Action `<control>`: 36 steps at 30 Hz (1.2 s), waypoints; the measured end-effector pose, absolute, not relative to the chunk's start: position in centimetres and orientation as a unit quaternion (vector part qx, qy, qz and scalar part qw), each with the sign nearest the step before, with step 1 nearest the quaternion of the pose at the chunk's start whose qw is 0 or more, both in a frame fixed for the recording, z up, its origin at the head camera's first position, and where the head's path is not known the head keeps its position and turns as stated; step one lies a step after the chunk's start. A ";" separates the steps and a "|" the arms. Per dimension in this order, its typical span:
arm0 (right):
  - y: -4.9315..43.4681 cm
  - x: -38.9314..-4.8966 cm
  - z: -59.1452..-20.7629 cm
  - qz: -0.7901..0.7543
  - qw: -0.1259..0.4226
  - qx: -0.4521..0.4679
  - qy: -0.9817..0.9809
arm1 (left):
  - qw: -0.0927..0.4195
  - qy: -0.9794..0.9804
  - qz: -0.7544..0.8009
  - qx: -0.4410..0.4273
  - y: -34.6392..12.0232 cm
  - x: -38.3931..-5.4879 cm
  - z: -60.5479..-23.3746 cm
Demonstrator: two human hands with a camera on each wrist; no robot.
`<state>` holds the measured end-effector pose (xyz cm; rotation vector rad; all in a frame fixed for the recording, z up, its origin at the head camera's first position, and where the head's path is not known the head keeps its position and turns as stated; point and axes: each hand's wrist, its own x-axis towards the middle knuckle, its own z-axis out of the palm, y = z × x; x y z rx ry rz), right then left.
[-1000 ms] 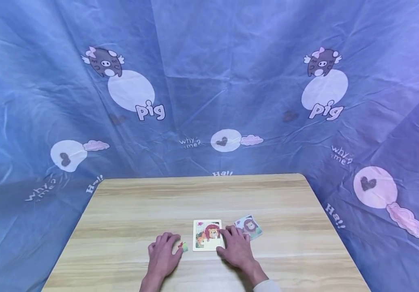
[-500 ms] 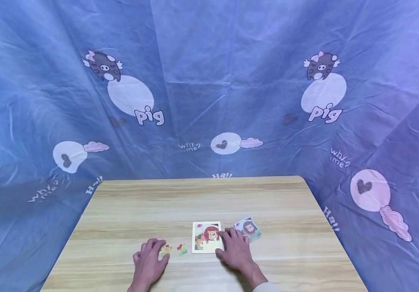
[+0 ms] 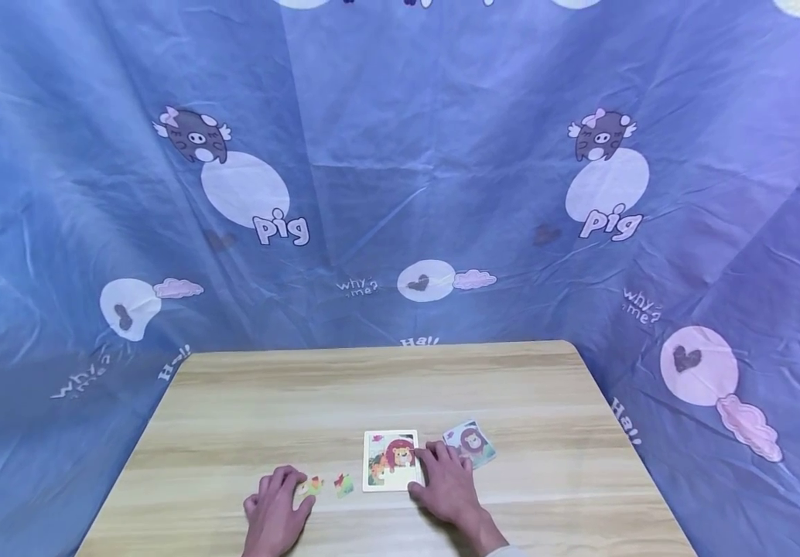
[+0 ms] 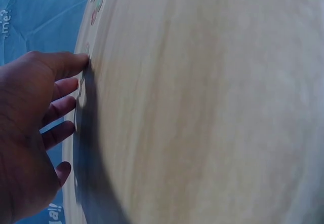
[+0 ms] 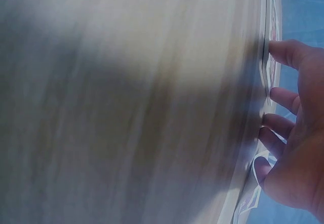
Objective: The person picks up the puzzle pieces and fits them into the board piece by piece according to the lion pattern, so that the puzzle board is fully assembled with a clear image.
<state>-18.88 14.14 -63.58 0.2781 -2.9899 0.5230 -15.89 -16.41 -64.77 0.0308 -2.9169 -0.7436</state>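
Note:
In the head view, a square lion jigsaw puzzle (image 3: 372,437) with a cream border lies on the table, its lower part showing bare cream board. My right hand (image 3: 447,486) rests at its right edge, thumb and forefinger apart along the border. To the left is a red-and-green puzzle piece (image 3: 343,485). Further left, a yellow-green piece (image 3: 315,485) lies by the spread thumb and forefinger of my left hand (image 3: 278,507), with a paler bit of piece partly hidden beside it. The left wrist view shows my left fingers (image 4: 59,107) loosely bent at table level.
A lion picture card (image 3: 473,443) lies tilted behind my right hand, partly covered by it. The wooden table (image 3: 288,387) reaches back to a blue printed cloth (image 3: 372,209) that hangs around its far side and both ends.
My left hand has moved left, away from the red-and-green piece, bringing the yellow-green piece into sight. My right hand has stayed at the puzzle's edge. The head view has tilted slightly upward.

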 end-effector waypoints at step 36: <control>15.5 -17.3 -63.3 0.172 0.057 0.109 -0.978 | 0.072 -0.942 -0.320 0.075 -14.5 -13.8 -64.8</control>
